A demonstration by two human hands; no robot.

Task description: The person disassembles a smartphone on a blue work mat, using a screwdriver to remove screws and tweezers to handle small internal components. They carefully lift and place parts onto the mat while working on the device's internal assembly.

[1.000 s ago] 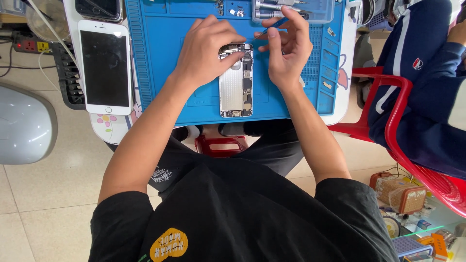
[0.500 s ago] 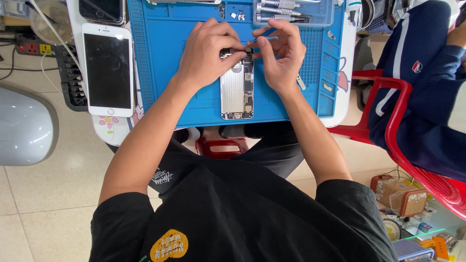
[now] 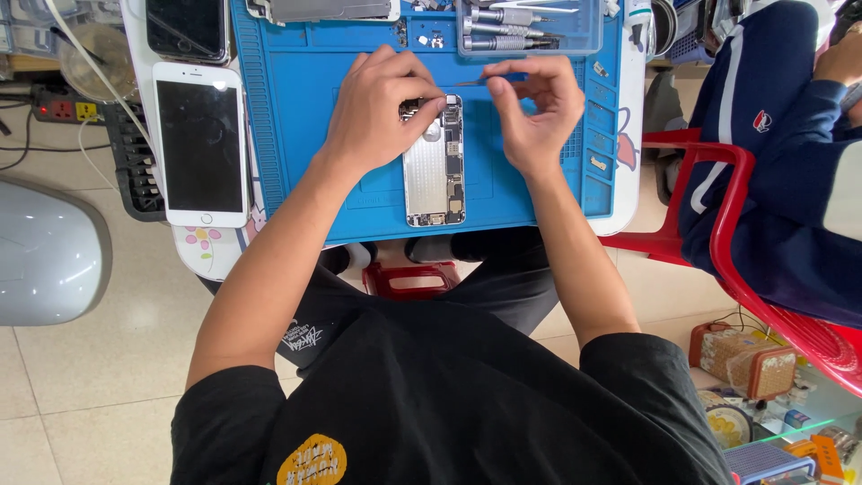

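Left hand (image 3: 382,112) pins the opened silver phone chassis (image 3: 434,162), probably light, rigid, fragile inside; right hand (image 3: 534,112) pinches thin metal tweezers (image 3: 480,81) above it.

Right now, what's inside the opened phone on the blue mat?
The opened phone shows a bare silvery metal shell with small dark components along its right edge and bottom. The left hand covers its top left corner, so what sits there is hidden.
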